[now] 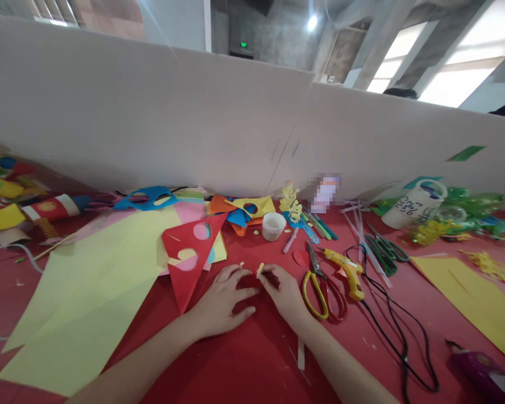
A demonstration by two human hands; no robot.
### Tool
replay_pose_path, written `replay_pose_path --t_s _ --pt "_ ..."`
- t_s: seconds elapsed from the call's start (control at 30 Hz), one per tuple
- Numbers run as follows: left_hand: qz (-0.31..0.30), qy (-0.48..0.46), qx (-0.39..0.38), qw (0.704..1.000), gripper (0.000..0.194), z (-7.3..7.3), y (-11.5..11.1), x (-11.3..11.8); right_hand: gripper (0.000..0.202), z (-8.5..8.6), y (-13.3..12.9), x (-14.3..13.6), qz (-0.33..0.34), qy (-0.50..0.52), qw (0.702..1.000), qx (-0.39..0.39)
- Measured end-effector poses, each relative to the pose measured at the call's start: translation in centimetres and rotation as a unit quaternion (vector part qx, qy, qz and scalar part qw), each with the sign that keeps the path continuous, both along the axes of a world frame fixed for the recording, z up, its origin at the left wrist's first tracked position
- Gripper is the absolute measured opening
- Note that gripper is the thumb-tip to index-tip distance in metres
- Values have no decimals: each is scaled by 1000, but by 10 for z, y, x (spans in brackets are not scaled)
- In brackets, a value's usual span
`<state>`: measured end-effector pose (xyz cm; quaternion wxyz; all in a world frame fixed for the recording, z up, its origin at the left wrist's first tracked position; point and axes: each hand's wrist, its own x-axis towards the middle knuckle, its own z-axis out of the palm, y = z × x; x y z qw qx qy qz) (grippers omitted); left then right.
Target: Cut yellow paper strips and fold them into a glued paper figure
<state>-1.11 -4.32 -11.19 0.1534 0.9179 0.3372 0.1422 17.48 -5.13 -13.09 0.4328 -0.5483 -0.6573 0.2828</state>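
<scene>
At nine o'clock of the hands a large pale yellow sheet [88, 297] lies flat on the red table [244, 359], and a red folded paper [191, 252] with round holes cut in it rests over its right edge, its tip pointing down toward the left hand [223, 300]. That hand lies palm down on the table with fingers spread and flat, clasping nothing, its fingertips just beside a red paper piece [252, 280]. The right hand [284, 292] meets it from three o'clock, thumb and forefinger pinched narrowly on a small yellow scrap [260, 270], which stands up just above the red piece. At twelve o'clock of the hands a white cup [273, 226] stands upright, with a heap of orange, blue and yellow cut paper [242, 213] at its ten o'clock. At three o'clock of the right hand, yellow-handled scissors [320, 283] lie touching a yellow glue gun [348, 272], whose black cord [399, 336] trails toward five o'clock. Farther right lies a yellow sheet [475, 297], and a purple tool [483, 373] sits at the frame's lower right corner.
</scene>
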Motion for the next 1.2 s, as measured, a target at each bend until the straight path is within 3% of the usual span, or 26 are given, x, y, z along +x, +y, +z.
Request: replay_pose_path --t_s 0.2,0.47,0.63,0.77,1.2 --pt "3 10 7 1000 37 3 -2 3 10 1 1 1 6 4 1000 20" --pt "55 15 43 997 37 -1 -14 18 15 -7 3 0 -28 -1 999 24" --pt "59 2 46 997 49 -7 -17 15 8 -8 6 1 -24 24 999 14" --pt "68 -11 69 995 42 -10 -18 12 9 -6 6 2 -21 30 999 16" --pt "67 17 70 995 43 -4 -20 16 11 0 6 2 -6 19 1000 22"
